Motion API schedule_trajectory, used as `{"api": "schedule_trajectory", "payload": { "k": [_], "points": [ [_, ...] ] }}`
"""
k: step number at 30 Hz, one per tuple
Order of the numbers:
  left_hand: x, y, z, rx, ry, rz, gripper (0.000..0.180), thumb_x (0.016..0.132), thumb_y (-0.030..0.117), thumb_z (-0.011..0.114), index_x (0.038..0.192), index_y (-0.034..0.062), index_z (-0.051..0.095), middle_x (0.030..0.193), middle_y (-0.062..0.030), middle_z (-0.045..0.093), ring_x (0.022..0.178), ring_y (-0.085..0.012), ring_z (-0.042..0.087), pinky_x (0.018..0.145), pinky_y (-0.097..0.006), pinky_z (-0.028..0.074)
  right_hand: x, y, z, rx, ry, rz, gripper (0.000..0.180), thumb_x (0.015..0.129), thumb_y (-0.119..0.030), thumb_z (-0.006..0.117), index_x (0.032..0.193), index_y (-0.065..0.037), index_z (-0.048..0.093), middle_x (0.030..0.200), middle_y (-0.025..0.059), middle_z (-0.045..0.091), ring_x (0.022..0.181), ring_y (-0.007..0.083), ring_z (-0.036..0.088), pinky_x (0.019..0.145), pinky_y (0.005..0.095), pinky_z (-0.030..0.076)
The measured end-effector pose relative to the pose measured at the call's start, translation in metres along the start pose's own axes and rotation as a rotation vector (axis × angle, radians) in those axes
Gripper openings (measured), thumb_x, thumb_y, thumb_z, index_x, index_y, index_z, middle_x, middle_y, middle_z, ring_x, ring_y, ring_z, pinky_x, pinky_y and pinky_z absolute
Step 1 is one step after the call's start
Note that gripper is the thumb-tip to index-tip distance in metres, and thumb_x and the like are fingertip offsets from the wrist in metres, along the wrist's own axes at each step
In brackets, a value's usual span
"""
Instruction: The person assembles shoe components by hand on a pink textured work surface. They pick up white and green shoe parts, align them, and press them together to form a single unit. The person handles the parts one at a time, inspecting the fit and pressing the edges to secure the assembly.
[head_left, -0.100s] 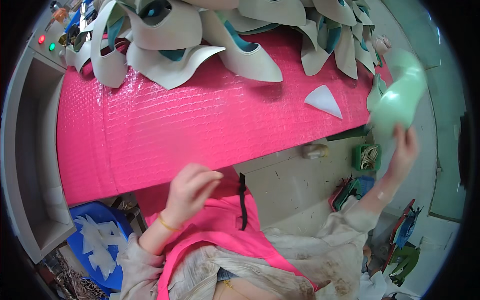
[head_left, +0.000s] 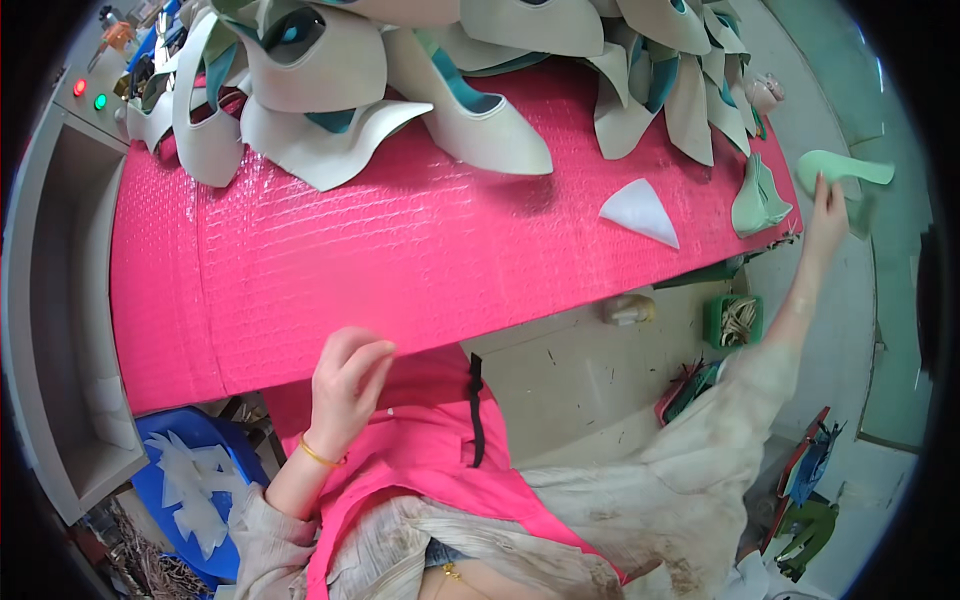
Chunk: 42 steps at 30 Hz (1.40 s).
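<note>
My right hand [head_left: 828, 208] reaches out past the right end of the pink-covered table [head_left: 330, 270], its fingers pinching a pale green shoe upper [head_left: 855, 167] in the air. A folded pale green shoe upper [head_left: 757, 205] lies on the table's right corner, to the left of that hand. My left hand [head_left: 345, 385] hovers over my lap by the table's front edge, fingers curled together with nothing visible in them. A white curved piece of sheet material [head_left: 642, 213] lies flat on the table's right part.
Cream shoe uppers with teal linings [head_left: 480, 115] are heaped along the far side. A grey open cabinet [head_left: 75, 300] borders the left. Below it stands a blue bin [head_left: 215, 440] of white scraps. A green basket [head_left: 733, 318] sits beyond the right front edge.
My right hand has swung farther right and outward with the pale green upper, whose blur has lessened. The folded upper on the corner shows more fully. My left hand has shifted slightly left.
</note>
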<state>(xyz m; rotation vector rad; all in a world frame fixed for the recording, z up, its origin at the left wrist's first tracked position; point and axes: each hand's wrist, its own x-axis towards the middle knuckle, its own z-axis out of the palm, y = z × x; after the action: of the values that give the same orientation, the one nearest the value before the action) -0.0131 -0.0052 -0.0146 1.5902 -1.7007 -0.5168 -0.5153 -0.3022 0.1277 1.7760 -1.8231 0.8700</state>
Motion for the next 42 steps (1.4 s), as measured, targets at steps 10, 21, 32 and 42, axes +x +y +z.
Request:
{"api": "schedule_trajectory", "payload": {
  "k": [10,21,32,42],
  "points": [
    [0.006,0.006,0.041,0.484,-0.07,-0.006,0.049,0.065,0.014,0.062,0.113,0.0176,0.056,0.108,-0.0113,0.045,0.108,-0.0305,0.04,0.086,-0.042,0.03,-0.021,0.13,0.155,-0.228,-0.573,0.229,0.064,0.078,-0.062,0.043,0.109,-0.007,0.057,0.093,0.0218,0.061,0.093,0.0393,0.056,0.082,0.0451,0.042],
    [-0.012,-0.01,0.028,0.164,0.178,0.109,0.04,0.068,0.014,0.061,0.108,0.0176,0.057,0.107,-0.0054,0.051,0.108,-0.0261,0.044,0.096,-0.046,0.023,-0.002,0.167,0.169,-0.069,-0.775,-0.062,0.06,0.083,-0.046,0.052,0.119,0.002,0.049,0.112,0.0241,0.054,0.099,0.032,0.054,0.086,0.0369,0.041],
    [-0.331,-0.136,-0.16,0.14,0.926,-0.874,0.027,0.076,0.004,0.049,0.101,0.004,0.061,0.089,-0.0149,0.063,0.083,-0.0268,0.06,0.073,-0.034,0.046,-0.096,-0.363,0.007,0.393,-1.253,-0.584,0.034,0.088,-0.007,0.048,0.122,-0.004,0.047,0.11,0.0098,0.055,0.086,0.015,0.051,0.081,0.0269,0.041],
    [-0.59,-0.203,-0.136,-0.312,0.401,-2.263,0.045,0.078,0.037,0.055,0.098,-0.0034,0.058,0.094,-0.0206,0.062,0.085,-0.0332,0.061,0.071,-0.035,0.048,-0.214,-0.552,-0.074,0.383,-1.22,-1.449,0.039,0.078,0.004,0.05,0.117,0.0,0.049,0.107,0.017,0.055,0.097,0.0305,0.055,0.083,0.036,0.042]
  ]
}}
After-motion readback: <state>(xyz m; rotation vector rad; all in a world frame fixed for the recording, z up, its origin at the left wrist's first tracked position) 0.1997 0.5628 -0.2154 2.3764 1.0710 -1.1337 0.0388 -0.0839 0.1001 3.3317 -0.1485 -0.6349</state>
